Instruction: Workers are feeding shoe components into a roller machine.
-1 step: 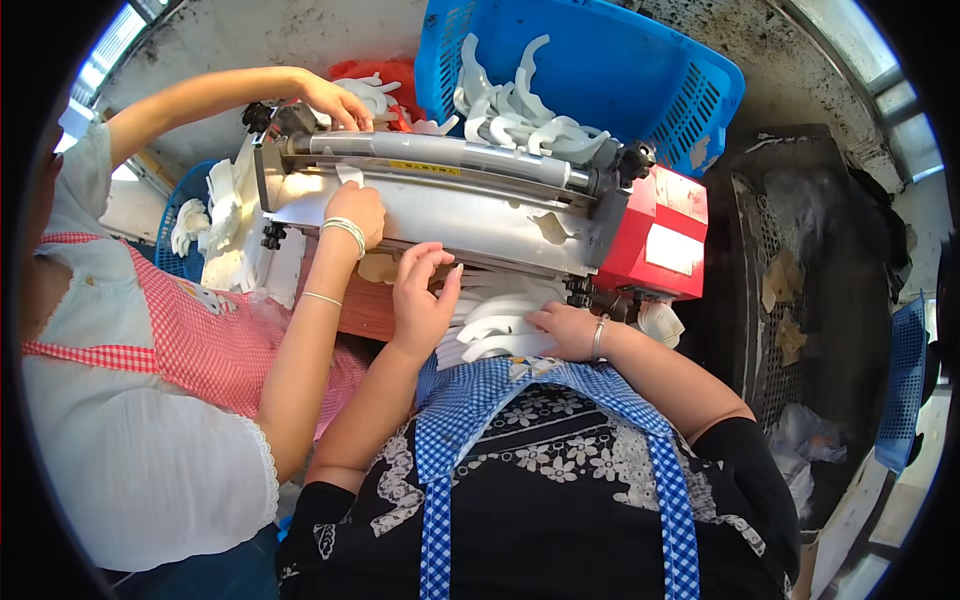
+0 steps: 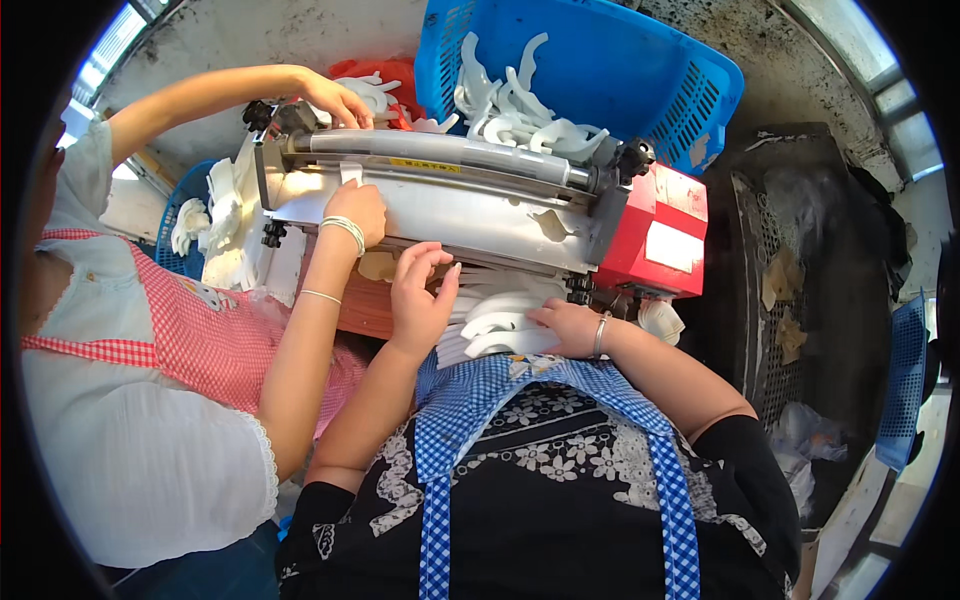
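White curved foam-like pieces (image 2: 500, 322) lie in a stack at my waist, in front of the machine. My right hand (image 2: 570, 328) is closed at the right end of the stack, its fingertips on one curved piece. My left hand (image 2: 422, 305) is raised just left of the stack, thumb and fingers apart, with nothing seen in it. Both are near the front edge of the roller machine (image 2: 400, 212), which has a metal feed plate and a long roller. A co-worker's hand (image 2: 357, 212) at the plate pinches a small white piece (image 2: 350, 173) below the roller.
The co-worker's other hand (image 2: 340, 102) reaches behind the roller. A blue basket (image 2: 640, 70) with white curved pieces stands behind the machine, near a red bag (image 2: 400, 78). A red housing (image 2: 655, 230) closes the machine's right end. More white pieces (image 2: 222, 200) lie at the left.
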Motion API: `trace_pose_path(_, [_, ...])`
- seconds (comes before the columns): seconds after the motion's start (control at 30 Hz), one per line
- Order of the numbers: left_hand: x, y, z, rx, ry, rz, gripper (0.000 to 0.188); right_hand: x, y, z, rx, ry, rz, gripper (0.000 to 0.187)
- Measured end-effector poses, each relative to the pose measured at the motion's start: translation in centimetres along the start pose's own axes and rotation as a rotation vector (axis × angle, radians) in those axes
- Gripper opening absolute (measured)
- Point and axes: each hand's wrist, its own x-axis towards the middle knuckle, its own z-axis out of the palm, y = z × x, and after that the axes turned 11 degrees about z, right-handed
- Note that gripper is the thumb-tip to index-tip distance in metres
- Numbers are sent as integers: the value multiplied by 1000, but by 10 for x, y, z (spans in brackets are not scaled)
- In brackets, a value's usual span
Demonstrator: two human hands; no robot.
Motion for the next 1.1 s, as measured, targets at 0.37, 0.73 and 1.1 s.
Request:
trace_pose_path(0.37, [-26, -22, -18, -398, 70, -278, 9, -40, -10, -33, 195, 355, 88, 24])
trace_pose_path(0.73, [7, 50, 18, -855, -42, -344, 32, -1, -67, -48, 1461, 483, 101, 24])
trace_pose_path(1.1, [24, 3, -25, -917, 76, -598, 21, 21, -55, -44, 1771, 53, 582, 27])
